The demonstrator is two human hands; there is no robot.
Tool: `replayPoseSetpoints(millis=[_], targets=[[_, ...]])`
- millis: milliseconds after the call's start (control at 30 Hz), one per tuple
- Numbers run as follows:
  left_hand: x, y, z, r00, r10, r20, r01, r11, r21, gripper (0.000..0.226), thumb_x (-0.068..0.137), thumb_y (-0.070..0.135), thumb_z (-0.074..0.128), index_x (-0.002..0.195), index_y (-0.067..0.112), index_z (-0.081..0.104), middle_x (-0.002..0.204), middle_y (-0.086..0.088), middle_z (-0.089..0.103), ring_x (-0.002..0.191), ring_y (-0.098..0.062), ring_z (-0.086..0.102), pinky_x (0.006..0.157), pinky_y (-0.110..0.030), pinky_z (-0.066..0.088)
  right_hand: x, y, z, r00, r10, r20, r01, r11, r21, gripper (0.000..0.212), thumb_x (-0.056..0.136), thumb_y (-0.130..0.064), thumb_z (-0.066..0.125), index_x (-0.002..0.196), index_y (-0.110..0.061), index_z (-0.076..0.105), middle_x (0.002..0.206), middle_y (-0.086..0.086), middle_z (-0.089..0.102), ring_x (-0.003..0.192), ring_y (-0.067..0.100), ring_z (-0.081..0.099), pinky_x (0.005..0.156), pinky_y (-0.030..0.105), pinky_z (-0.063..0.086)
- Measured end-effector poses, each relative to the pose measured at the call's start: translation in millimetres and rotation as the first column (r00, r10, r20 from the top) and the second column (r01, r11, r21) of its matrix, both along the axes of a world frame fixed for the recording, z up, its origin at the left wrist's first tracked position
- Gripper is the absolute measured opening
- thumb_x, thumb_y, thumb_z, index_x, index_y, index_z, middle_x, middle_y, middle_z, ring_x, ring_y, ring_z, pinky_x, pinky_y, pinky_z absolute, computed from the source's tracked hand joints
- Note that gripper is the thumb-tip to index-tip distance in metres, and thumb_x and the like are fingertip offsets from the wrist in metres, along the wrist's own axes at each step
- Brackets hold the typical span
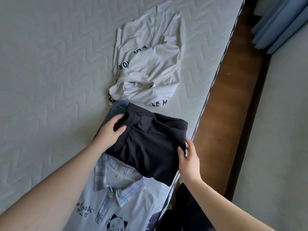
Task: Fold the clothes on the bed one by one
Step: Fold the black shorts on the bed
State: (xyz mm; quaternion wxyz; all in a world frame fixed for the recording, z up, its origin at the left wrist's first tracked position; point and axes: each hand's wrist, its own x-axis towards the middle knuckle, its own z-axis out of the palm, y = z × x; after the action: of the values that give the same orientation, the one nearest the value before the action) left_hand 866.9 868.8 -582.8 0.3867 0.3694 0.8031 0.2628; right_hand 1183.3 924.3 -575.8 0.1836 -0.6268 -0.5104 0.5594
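A folded dark navy garment (150, 144) lies near the bed's right edge, partly over folded blue jeans (115, 112) and the collar of a pale blue polo shirt (120, 197) with a cartoon print. My left hand (110, 132) grips the dark garment's left edge, thumb on top and fingers tucked under. At its right edge, my right hand (188, 159) pinches the fabric with the thumb over it. A crumpled white T-shirt (148, 64) with black lettering lies further up the bed.
The quilted grey-green mattress (50, 72) stretches bare to the left. Its striped edge (215, 84) runs diagonally on the right, beside a brown wooden bed frame (233, 97). Blue curtains (280, 22) hang at the top right above a grey floor.
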Motion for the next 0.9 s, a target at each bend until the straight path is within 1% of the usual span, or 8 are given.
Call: replayPoseSetpoints(millis=[167, 267, 367, 500, 600, 700, 800, 900], targets=[[-9.5, 0.1, -22.6, 0.998, 0.064, 0.001, -0.064, 0.996, -0.057, 0.05, 0.075, 0.063, 0.058, 0.123, 0.06, 0.044, 0.124, 0.024, 0.058, 0.12, -0.002, 0.053, 0.105, -0.04, 0.043, -5.0, 8.2, -26.7, 0.996, 0.067, 0.053, -0.064, 0.996, -0.057, 0.032, 0.098, -0.028, 0.053, 0.123, -0.045, 0.042, 0.101, -0.033, 0.055, 0.09, -0.01, 0.056, 0.069, 0.004, 0.039], [-2.1, -7.8, -24.8, 0.982, 0.186, -0.02, -0.187, 0.973, -0.133, 0.061, 0.067, 0.077, 0.059, 0.121, 0.053, 0.046, 0.123, 0.01, 0.061, 0.116, -0.012, 0.058, 0.101, -0.037, 0.045, -2.7, 9.8, -28.7, 0.994, 0.083, 0.066, -0.078, 0.994, -0.083, 0.036, 0.096, -0.033, 0.058, 0.128, -0.04, 0.044, 0.102, -0.023, 0.059, 0.083, 0.0, 0.061, 0.069, 0.02, 0.046], [-0.2, -4.5, -17.2, 0.985, 0.17, -0.002, -0.168, 0.971, -0.171, 0.075, 0.058, 0.082, 0.066, 0.122, 0.045, 0.052, 0.121, 0.018, 0.063, 0.111, -0.005, 0.06, 0.098, -0.035, 0.048, -3.4, 19.2, -22.7, 0.998, 0.052, 0.038, -0.048, 0.994, -0.093, 0.029, 0.091, -0.044, 0.063, 0.117, -0.042, 0.05, 0.094, -0.021, 0.063, 0.081, -0.005, 0.062, 0.062, 0.011, 0.045], [-4.1, -1.4, -0.2, 0.981, 0.163, 0.109, -0.156, 0.985, -0.072, 0.057, 0.06, 0.065, 0.078, 0.111, 0.055, 0.056, 0.114, 0.025, 0.065, 0.107, 0.002, 0.062, 0.097, -0.032, 0.048, -9.7, 25.2, -10.8, 0.999, 0.038, -0.027, -0.039, 0.999, -0.031, 0.019, 0.095, -0.034, 0.06, 0.113, -0.039, 0.056, 0.089, -0.024, 0.065, 0.081, 0.0, 0.063, 0.066, 0.008, 0.046], [-10.8, -0.7, 11.6, 0.975, 0.173, 0.139, -0.176, 0.984, 0.003, 0.057, 0.061, 0.067, 0.077, 0.113, 0.056, 0.056, 0.113, 0.028, 0.065, 0.104, 0.006, 0.062, 0.09, -0.026, 0.046, -16.8, 20.8, -6.5, 0.998, 0.017, -0.058, -0.017, 1.0, -0.007, 0.022, 0.096, -0.033, 0.058, 0.117, -0.036, 0.055, 0.091, -0.02, 0.065, 0.086, 0.001, 0.062, 0.075, 0.02, 0.051], [-23.4, -8.1, 11.1, 0.97, 0.206, 0.128, -0.208, 0.978, 0.005, 0.062, 0.059, 0.071, 0.076, 0.115, 0.052, 0.057, 0.114, 0.02, 0.067, 0.105, 0.001, 0.064, 0.093, -0.031, 0.048, -26.6, 19.3, -7.5, 0.998, 0.038, -0.053, -0.039, 0.999, -0.01, 0.025, 0.096, -0.032, 0.058, 0.121, -0.035, 0.055, 0.092, -0.018, 0.065, 0.087, 0.0, 0.061, 0.076, 0.02, 0.049], [-22.0, -12.8, 5.9, 0.982, 0.187, 0.006, -0.186, 0.977, -0.101, 0.063, 0.07, 0.058, 0.075, 0.127, 0.051, 0.047, 0.121, 0.009, 0.061, 0.113, -0.014, 0.06, 0.1, -0.036, 0.045, -36.6, 23.2, -8.6, 0.988, 0.131, 0.082, -0.127, 0.991, -0.051, 0.034, 0.097, -0.028, 0.056, 0.13, -0.031, 0.048, 0.1, -0.016, 0.061, 0.093, 0.009, 0.061, 0.076, 0.025, 0.048], [0.8, -12.1, -0.6, 0.889, 0.02, -0.457, -0.071, 0.993, -0.095, 0.07, 0.086, 0.039, 0.067, 0.146, 0.022, 0.036, 0.133, -0.012, 0.05, 0.12, -0.034, 0.05, 0.1, -0.045, 0.041, -44.9, 21.2, -3.8, 0.931, 0.148, 0.332, -0.182, 0.981, 0.072, 0.053, 0.09, -0.021, 0.059, 0.139, -0.024, 0.041, 0.121, -0.002, 0.053, 0.106, 0.022, 0.057, 0.087, 0.039, 0.048]])
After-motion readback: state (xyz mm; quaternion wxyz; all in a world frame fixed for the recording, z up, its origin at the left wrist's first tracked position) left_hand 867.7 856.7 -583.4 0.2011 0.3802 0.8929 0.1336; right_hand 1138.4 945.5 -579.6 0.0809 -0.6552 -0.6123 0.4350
